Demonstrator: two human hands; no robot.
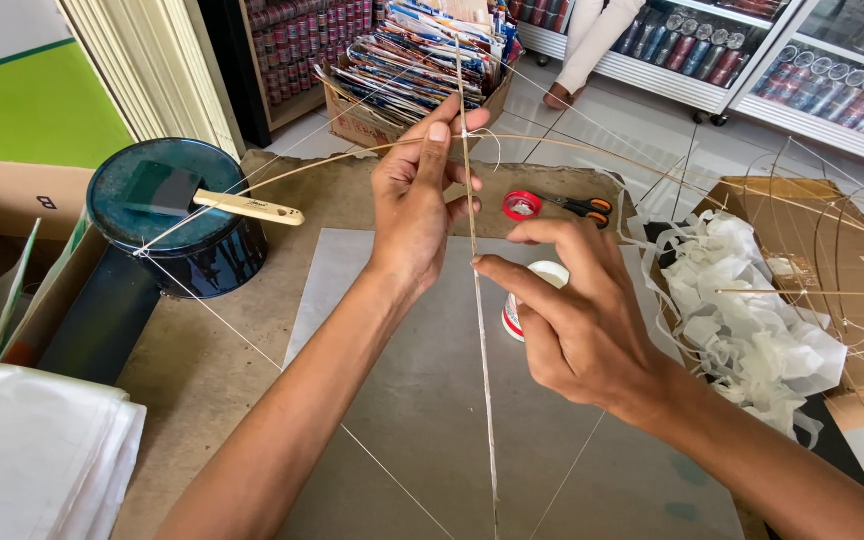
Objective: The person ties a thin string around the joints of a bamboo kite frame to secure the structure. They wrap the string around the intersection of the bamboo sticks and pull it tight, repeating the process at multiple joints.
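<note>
A thin bamboo stick (482, 330) runs upright through the middle of the view, crossed near its top by a curved bamboo strip (592, 150), with white string (222, 320) stretched out to the sides. My left hand (417, 200) pinches the stick where the curved strip crosses it. Lower down, my right hand (572, 320) grips the stick with thumb and forefinger. Beneath the frame lies a sheet of translucent paper (412, 400) on brown cardboard.
A dark round tin (167, 215) with a flat wooden brush handle (247, 207) stands at left. Orange-handled scissors (582, 207), a red tape roll (522, 205) and a small white cup (550, 272) lie beyond my hands. Crumpled white paper scraps (752, 320) and more bamboo frames sit right.
</note>
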